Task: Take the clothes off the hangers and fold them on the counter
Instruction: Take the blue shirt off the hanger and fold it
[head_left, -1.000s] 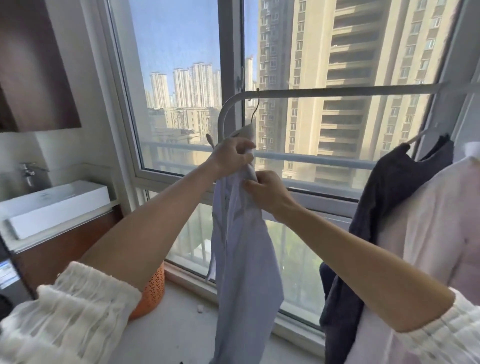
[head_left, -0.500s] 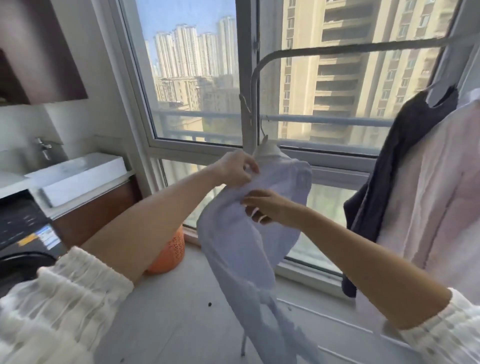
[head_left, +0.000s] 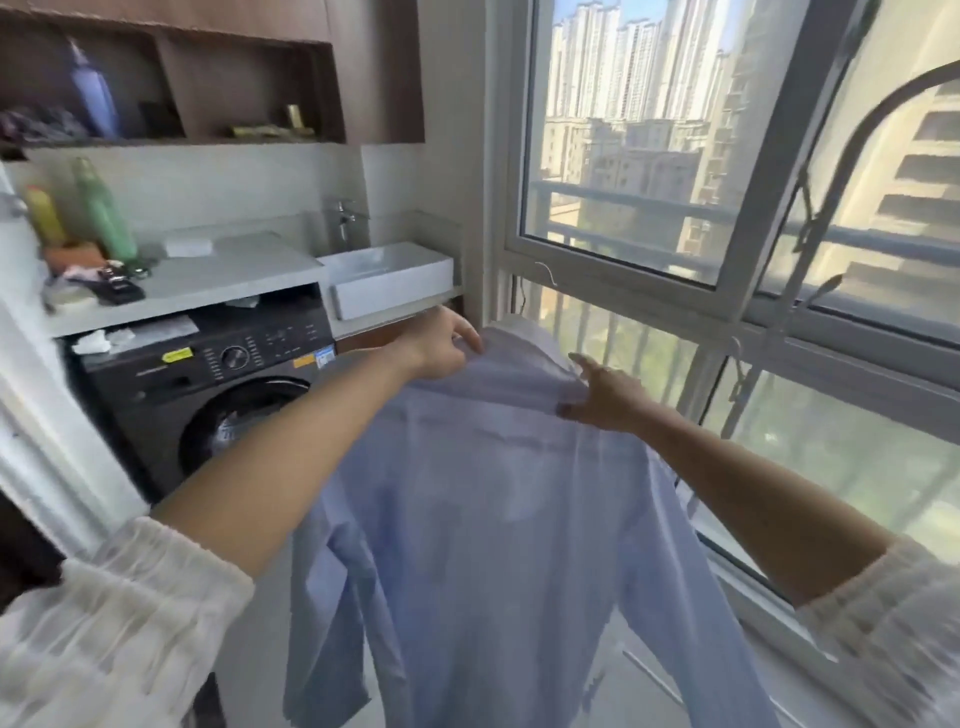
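A light blue shirt (head_left: 483, 509) hangs in front of me, still on its hanger, whose wire hook (head_left: 546, 271) sticks up above the collar. My left hand (head_left: 441, 345) grips the shirt at its left shoulder beside the collar. My right hand (head_left: 602, 392) pinches the fabric at the right shoulder. The shirt's body and sleeves drop down between my arms. The grey counter (head_left: 228, 270) lies to the left, above the washing machine.
A dark washing machine (head_left: 208, 395) stands under the counter, with a white sink (head_left: 389, 278) and tap to its right. Bottles (head_left: 101, 208) and small items sit on the counter's left end. The drying rack's curved bar (head_left: 852, 130) is at the right, before the window.
The shirt with its hanger has come off the rack bar. I have turned left toward the counter and washing machine, and my hands have spread to the shirt's shoulders.
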